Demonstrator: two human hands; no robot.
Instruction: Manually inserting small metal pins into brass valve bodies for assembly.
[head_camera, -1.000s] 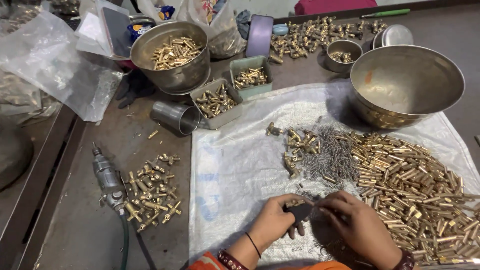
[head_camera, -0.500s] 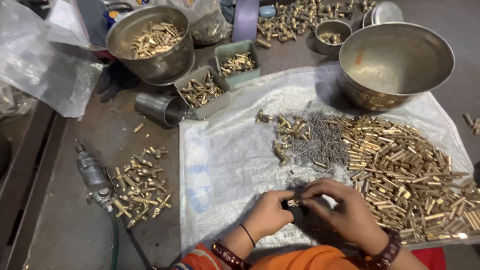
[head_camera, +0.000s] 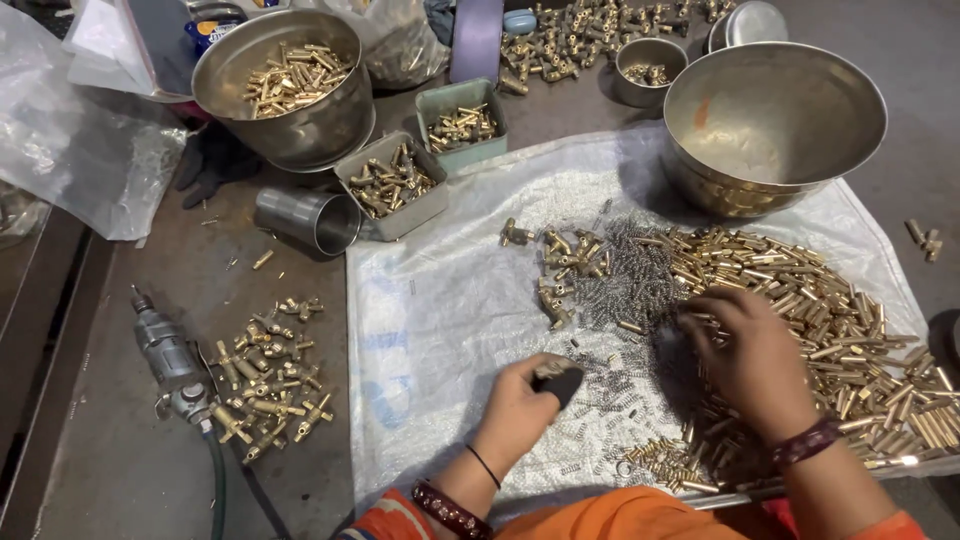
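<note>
Steel air tool (head_camera: 172, 362) lies at the far left on the dark bench, with a scatter of brass fittings (head_camera: 262, 375) just beside it; a white sheet (head_camera: 430, 320) spreads to the right; on it the left hand (head_camera: 522, 402) is closed around a small dark-and-brass part (head_camera: 558, 376); next come thin grey springs (head_camera: 625, 285); the right hand (head_camera: 752, 358), fingers curled downward, rests on the heap of brass tubes (head_camera: 820, 300); whether it pinches one cannot be told; beyond sits a large empty metal bowl (head_camera: 775, 125).

Orange sleeves (head_camera: 620, 515) — beaded bracelets (head_camera: 805, 441) on both wrists
</note>
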